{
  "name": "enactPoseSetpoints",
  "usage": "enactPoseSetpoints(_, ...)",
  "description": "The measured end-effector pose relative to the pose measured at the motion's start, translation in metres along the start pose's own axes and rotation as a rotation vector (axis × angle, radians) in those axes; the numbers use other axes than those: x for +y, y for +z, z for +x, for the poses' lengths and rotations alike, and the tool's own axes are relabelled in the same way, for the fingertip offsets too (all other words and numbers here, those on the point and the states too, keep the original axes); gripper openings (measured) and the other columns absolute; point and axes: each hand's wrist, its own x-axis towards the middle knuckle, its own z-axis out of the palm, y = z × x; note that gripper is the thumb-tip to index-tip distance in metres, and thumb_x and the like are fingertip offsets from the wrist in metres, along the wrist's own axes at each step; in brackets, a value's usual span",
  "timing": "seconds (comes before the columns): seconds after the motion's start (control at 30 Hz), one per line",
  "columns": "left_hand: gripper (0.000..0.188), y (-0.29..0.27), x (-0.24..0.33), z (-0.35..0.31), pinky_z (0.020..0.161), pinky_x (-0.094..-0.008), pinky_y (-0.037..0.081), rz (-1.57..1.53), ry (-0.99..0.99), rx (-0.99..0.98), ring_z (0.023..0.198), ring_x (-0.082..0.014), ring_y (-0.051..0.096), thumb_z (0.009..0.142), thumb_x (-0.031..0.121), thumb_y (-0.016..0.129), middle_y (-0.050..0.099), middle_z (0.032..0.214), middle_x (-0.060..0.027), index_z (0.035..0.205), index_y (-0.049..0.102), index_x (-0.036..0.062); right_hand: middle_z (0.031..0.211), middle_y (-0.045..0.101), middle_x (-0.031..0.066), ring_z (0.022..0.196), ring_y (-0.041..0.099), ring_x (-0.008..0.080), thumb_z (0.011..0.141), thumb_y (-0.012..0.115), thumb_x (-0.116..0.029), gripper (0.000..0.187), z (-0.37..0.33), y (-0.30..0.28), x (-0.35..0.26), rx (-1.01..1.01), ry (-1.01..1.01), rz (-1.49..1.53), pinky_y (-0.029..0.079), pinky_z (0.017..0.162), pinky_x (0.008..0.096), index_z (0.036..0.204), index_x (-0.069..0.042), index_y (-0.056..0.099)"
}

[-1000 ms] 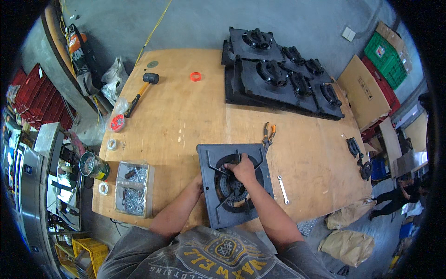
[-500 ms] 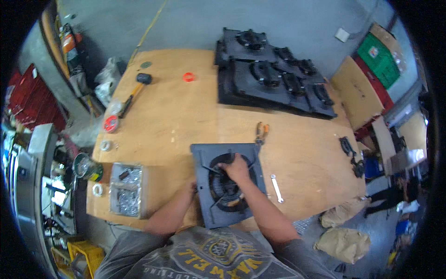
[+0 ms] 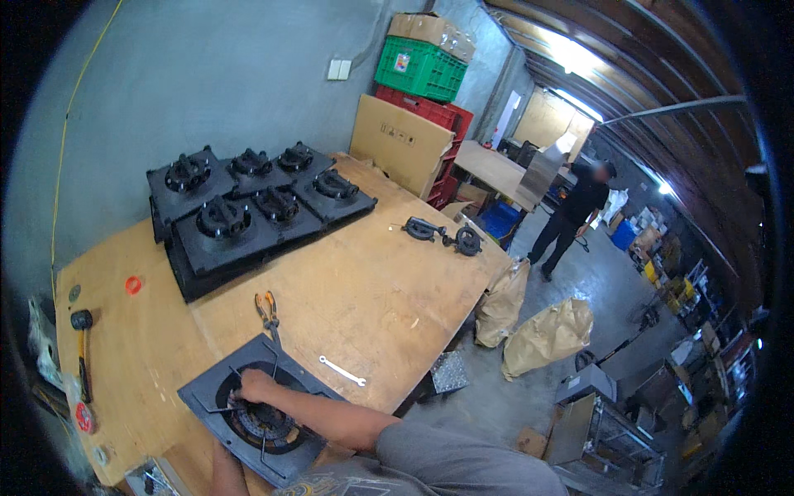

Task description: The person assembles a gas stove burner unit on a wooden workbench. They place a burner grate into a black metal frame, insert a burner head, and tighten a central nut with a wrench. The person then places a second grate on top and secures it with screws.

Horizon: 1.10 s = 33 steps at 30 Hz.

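A dark square gas stove plate (image 3: 217, 372), with a round burner and thin support arms in its middle, lies tilted at the table's near edge. My right hand (image 3: 258, 386) reaches down onto the burner, fingers bent around a part near its centre; the fingertips are partly hidden. Under the plate's near left edge my left forearm (image 3: 227, 473) goes out of sight, and that hand's fingers are hidden. Just beyond the plate lie orange-handled pliers (image 3: 267, 310). A combination wrench (image 3: 342, 371) rests to the right.
Stacked black stove plates with burners (image 3: 248, 211) stand at the wall. Loose black burner parts (image 3: 442, 236) lie by the table's right edge. A mallet (image 3: 82, 351) and orange ring (image 3: 133, 285) are at left. Brown sacks (image 3: 546, 337) stand on the floor; a person (image 3: 573, 213) stands farther off.
The view has swung right and up, bringing the room and a standing person into sight. My right hand stays on the burner; the left is now hidden by the plate.
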Motion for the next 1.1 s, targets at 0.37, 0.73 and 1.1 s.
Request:
enactPoseSetpoints(0.37, 0.048, -0.032, 0.01, -0.046, 0.099, -0.0402, 0.048, 0.178, 0.144, 0.2, 0.115, -0.0272, 0.06, 0.097, 0.028, 0.057, 0.061, 0.127, -0.0169, 0.134, 0.051, -0.0024, 0.114, 0.064, 0.0266, 0.108, 0.061, 0.0424, 0.079, 0.073, -0.051, 0.063, -0.004, 0.004, -0.032, -0.003, -0.053, -0.003, 0.05, 0.094, 0.0472, 0.107, 0.005, 0.065)
enactPoseSetpoints(0.73, 0.028, -0.18, 0.132, -0.277, 0.077, -0.0414, 0.052, 0.988, 0.249, 0.871, 0.088, -0.0294, 0.068, 0.087, 0.027, 0.068, 0.07, 0.096, -0.0176, 0.101, 0.069, 0.0028, 0.104, 0.065, 0.0162, 0.097, 0.061, 0.0247, 0.087, 0.07, -0.015, 0.033, -0.109, -0.026, 0.07, 0.255, -0.197, 0.595, 0.049, 0.088, 0.0369, 0.112, 0.004, 0.061)
enactPoseSetpoints(1.1, 0.027, -0.193, 0.067, -0.286, 0.076, -0.0452, 0.056, 1.45, -0.268, 0.689, 0.089, -0.0351, 0.069, 0.07, 0.02, 0.07, 0.071, 0.09, -0.0185, 0.092, 0.071, 0.0055, 0.092, 0.062, 0.0051, 0.075, 0.057, 0.0133, 0.091, 0.063, -0.011, 0.017, -0.08, -0.029, 0.055, 0.163, -0.276, 0.483, 0.049, 0.066, 0.0258, 0.103, 0.001, 0.061)
